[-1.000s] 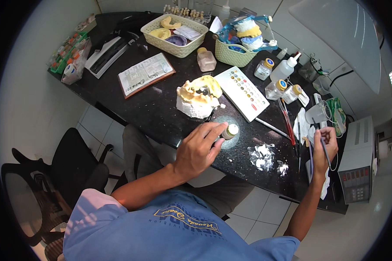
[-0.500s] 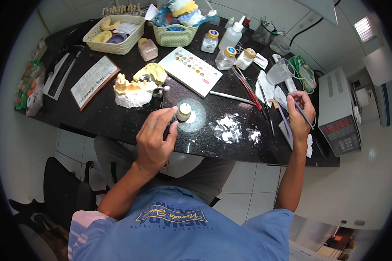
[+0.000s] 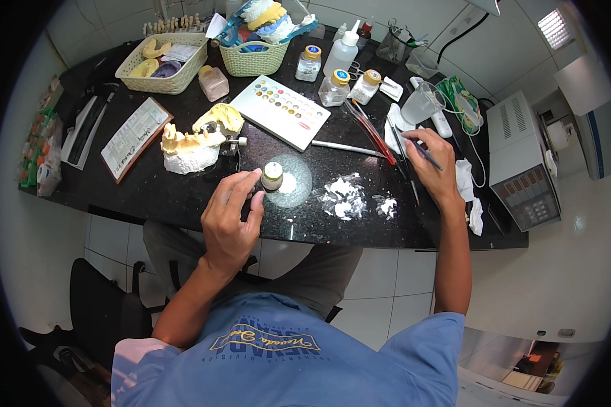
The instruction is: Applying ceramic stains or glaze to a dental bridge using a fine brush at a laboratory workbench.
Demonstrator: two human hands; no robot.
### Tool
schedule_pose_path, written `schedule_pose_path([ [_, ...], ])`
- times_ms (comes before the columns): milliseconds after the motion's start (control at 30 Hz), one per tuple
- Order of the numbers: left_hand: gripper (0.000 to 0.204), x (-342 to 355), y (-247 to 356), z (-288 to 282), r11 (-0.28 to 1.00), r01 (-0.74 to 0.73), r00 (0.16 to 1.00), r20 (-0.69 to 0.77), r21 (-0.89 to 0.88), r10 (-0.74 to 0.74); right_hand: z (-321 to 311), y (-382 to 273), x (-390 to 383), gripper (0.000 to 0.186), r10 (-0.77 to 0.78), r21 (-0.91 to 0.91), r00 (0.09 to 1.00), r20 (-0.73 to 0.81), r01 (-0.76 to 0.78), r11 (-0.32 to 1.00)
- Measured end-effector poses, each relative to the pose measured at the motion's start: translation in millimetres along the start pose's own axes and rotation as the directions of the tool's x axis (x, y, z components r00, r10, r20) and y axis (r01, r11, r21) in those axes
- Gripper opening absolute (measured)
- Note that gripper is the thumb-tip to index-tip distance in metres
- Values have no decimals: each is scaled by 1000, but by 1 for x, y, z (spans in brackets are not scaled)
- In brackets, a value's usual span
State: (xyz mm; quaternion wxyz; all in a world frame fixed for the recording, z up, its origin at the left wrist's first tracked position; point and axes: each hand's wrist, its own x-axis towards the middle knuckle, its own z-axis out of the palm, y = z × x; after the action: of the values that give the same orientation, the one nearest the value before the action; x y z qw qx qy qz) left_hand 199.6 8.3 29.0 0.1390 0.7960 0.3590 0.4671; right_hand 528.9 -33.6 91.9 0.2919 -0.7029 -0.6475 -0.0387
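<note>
As the right hand (image 3: 429, 164), pinching a slender dark-handled brush (image 3: 428, 157), has shifted from beside the clear plastic cup (image 3: 419, 103) to the crumpled white tissue (image 3: 393, 121) — tip apparently ready there — the left hand (image 3: 229, 211) stays, fingers parted, beside the small white-topped jar (image 3: 272, 177) on the countertop (image 3: 332, 233).

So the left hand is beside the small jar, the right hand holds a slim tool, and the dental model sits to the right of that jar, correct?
Not quite: the head view shows the dental model to the left of the small jar. The left hand is beside that jar, and the right hand holds a slim tool.
</note>
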Motion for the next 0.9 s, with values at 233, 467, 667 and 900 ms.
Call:
schedule_pose_path([
  [233,33,-1,0,3,1000,7,1000,6,15,-7,-24,-1,-37,18,301,349,933,-195,-221,911],
  [467,32,0,3,5,1000,4,1000,23,-6,-3,-1,16,-52,21,334,99,919,-211,-320,942],
  [667,31,0,4,6,999,33,999,1,-11,-33,12,14,-44,23,276,-230,941,-196,-318,920],
  [900,31,0,4,4,1000,31,999,27,-7,-31,17,21,-35,22,235,-267,950,-207,-285,920],
])
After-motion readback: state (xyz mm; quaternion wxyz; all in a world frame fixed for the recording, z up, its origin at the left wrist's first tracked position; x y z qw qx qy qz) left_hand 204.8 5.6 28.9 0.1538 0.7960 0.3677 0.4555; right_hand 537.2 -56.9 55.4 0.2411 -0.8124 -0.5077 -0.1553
